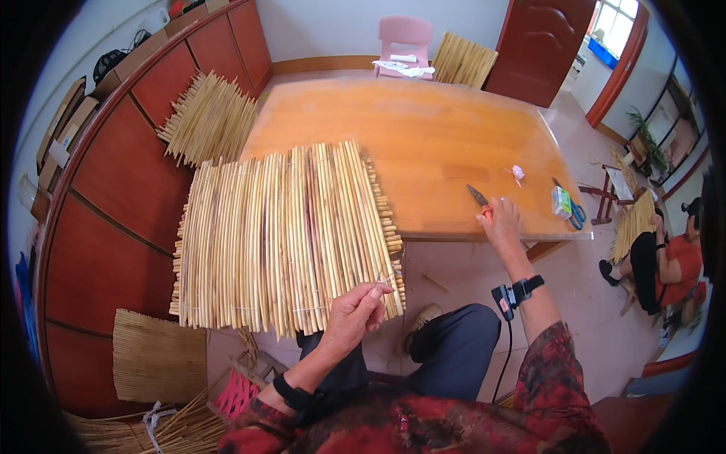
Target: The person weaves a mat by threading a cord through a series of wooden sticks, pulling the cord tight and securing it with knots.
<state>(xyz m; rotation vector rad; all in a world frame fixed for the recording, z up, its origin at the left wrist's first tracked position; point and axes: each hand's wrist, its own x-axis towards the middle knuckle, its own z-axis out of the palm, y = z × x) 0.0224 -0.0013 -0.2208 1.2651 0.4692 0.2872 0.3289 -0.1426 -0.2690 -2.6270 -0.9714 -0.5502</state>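
A mat of straight, straw-coloured reed stalks (272, 234), tied in rows with thin thread, lies over the table's near left corner and reaches toward my lap. More stalks show beneath its right edge. At its lower right corner my left hand (354, 316) is closed, with thumb and forefinger pinching a thin thread (386, 280) by the last stalks. My right hand (501, 223) rests over the table's near edge, wrapped around the red handles of dark-bladed scissors (476, 195). The blades point away from me, apart from the mat.
On the orange table (446, 136) are a small pink-and-white bundle (518, 174), a green-and-white box (561, 203) and blue-handled scissors (578, 216). Other reed mats lean by red cabinets (121, 174) at left. A pink chair (404, 38) stands beyond. Another person (677, 265) sits at far right.
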